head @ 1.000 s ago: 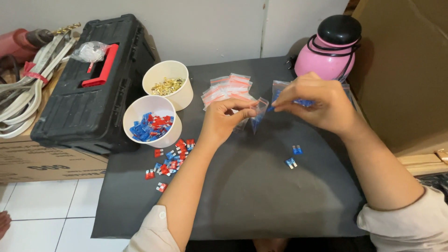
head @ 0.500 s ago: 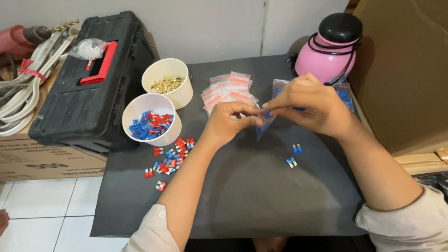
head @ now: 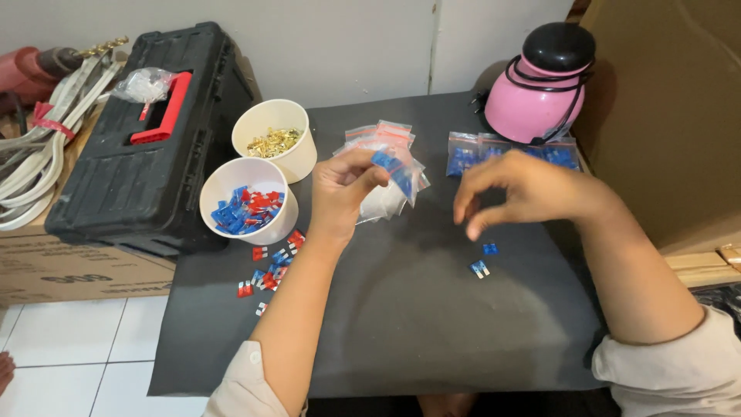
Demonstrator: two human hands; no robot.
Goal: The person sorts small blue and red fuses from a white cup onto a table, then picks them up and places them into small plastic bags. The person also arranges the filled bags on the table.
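The table cover (head: 401, 324) looks like matt black cloth or felt. Near it, the small bag (head: 394, 171) pinched in the left hand (head: 343, 189) is thin, clear, glossy plastic. Beside the cover's left edge, two white cups (head: 274, 123) look like smooth paper; one holds shiny brass-coloured metal bits (head: 274, 143), the other glossy red and blue plastic pieces (head: 247, 210). The toolbox (head: 139, 154) is textured black plastic.
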